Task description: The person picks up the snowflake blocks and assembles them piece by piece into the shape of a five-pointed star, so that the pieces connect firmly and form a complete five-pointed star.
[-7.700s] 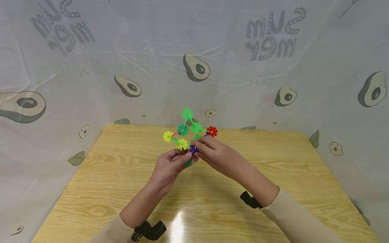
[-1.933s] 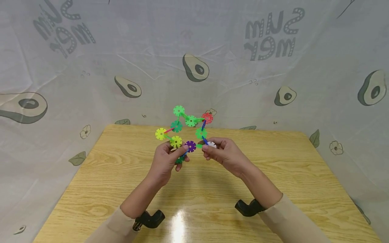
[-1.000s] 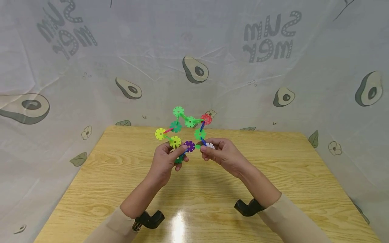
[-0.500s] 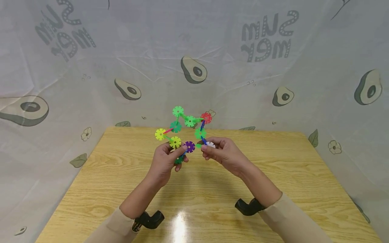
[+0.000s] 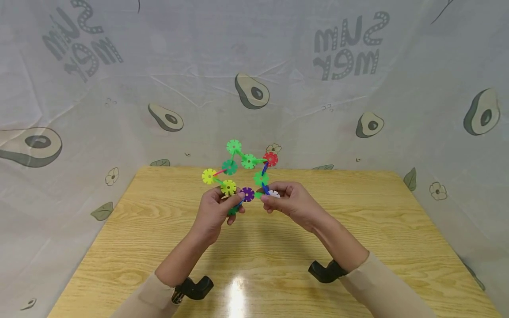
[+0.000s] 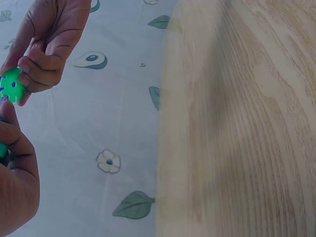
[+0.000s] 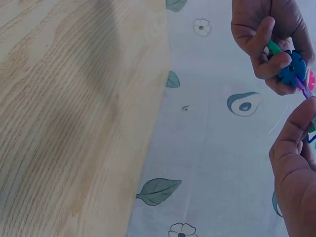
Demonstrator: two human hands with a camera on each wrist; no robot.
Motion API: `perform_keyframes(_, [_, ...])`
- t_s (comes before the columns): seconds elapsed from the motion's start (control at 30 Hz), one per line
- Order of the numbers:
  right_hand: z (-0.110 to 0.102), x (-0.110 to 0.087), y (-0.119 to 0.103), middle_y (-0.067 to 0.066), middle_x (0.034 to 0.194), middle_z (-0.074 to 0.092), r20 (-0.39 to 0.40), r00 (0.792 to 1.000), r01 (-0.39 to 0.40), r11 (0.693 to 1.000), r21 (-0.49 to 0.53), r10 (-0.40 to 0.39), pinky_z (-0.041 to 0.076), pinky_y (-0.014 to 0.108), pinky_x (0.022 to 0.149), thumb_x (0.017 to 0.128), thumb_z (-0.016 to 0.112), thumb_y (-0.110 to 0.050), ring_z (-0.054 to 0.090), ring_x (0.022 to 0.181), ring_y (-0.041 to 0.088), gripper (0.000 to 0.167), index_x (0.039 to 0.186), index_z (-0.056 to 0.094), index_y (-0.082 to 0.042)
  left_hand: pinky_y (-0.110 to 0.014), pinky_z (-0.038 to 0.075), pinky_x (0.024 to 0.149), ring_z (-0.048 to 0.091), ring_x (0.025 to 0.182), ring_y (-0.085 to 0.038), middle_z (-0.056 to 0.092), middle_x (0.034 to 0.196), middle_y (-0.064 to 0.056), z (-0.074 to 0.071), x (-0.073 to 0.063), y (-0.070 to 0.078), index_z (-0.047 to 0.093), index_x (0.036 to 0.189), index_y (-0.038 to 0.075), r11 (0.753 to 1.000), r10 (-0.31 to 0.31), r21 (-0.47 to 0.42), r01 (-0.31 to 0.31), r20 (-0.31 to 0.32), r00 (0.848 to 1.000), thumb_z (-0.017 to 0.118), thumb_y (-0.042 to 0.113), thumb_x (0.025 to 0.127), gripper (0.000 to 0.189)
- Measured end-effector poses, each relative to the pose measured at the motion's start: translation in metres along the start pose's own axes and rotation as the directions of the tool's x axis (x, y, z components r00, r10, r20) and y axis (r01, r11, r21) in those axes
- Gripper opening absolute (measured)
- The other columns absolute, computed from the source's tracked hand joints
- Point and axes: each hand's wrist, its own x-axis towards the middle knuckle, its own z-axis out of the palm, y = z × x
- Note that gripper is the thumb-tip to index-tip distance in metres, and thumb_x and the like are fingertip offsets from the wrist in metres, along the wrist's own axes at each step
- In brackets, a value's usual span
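Notched plastic discs, linked edge to edge, make a star-like outline held up over the table. It has a light green disc (image 5: pixel 233 146) at the top, a red disc (image 5: pixel 271 159) at right and a yellow disc (image 5: pixel 209 176) at left. My left hand (image 5: pixel 210 214) pinches the lower left of it, thumb at the purple disc (image 5: pixel 247 194); a blue disc (image 7: pixel 292 69) shows by its fingers in the right wrist view. My right hand (image 5: pixel 293 204) pinches the lower right corner by the white disc (image 5: pixel 274 194). A green disc (image 6: pixel 12 85) sits at its fingertips in the left wrist view.
The wooden table (image 5: pixel 342 221) spreads beneath both hands. Behind it and along the sides hangs a pale curtain (image 5: pixel 199 62) printed with avocados and leaves. Black wrist mounts (image 5: pixel 196 288) stick out from both forearms.
Several seconds ago both hands met at the purple disc; since then the right hand has moved right to the white disc corner. Over the last second the hands have barely moved.
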Motion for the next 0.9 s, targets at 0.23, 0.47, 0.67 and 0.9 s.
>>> perform_keyframes(0.23, [0.0020,-0.0015,0.0035,-0.005,0.087,0.071,-0.035,0.999,0.030,0.999,-0.016,-0.030,0.061,0.027,0.088,0.102,0.069,-0.016,0.069,0.084,0.010,0.028,0.121,0.064,0.005,-0.019,0.043,0.048,0.068,0.069,-0.008,0.068,0.083,0.005,0.0000,-0.0010,-0.0030,0.063,0.107,0.002,0.999,0.042,0.023,-0.042,0.012,0.999,0.062,0.008,0.105,0.007])
perform_keyframes(0.47, [0.0016,-0.0023,0.0025,-0.004,0.091,0.070,-0.026,0.998,0.063,0.997,-0.036,-0.064,0.062,0.027,0.086,0.102,0.070,-0.013,0.069,0.084,0.010,0.025,0.118,0.064,0.006,-0.018,0.043,0.048,0.068,0.070,-0.008,0.068,0.084,0.007,0.0013,-0.0017,-0.0027,0.063,0.109,0.001,0.992,0.109,0.060,-0.109,0.011,0.994,0.062,0.007,0.104,0.008])
perform_keyframes(0.67, [-0.0005,-0.0028,0.0011,-0.006,0.094,0.070,-0.002,0.999,0.049,0.999,-0.008,-0.049,0.061,0.024,0.086,0.103,0.067,-0.013,0.068,0.085,0.008,0.038,0.131,0.060,0.012,-0.018,0.043,0.048,0.068,0.070,-0.008,0.069,0.083,0.007,0.0018,-0.0015,-0.0023,0.063,0.106,0.003,0.996,0.085,0.033,-0.086,0.015,0.996,0.062,0.008,0.105,0.006])
perform_keyframes(0.9, [-0.0039,-0.0039,0.0009,-0.006,0.094,0.072,0.002,1.000,0.029,1.000,0.006,-0.029,0.062,0.024,0.086,0.103,0.068,-0.014,0.069,0.085,0.008,0.035,0.131,0.063,0.007,-0.019,0.043,0.048,0.069,0.069,-0.008,0.069,0.084,0.006,0.0038,0.0003,-0.0037,0.064,0.107,0.000,0.997,0.072,0.020,-0.073,0.010,0.997,0.062,0.007,0.104,0.008])
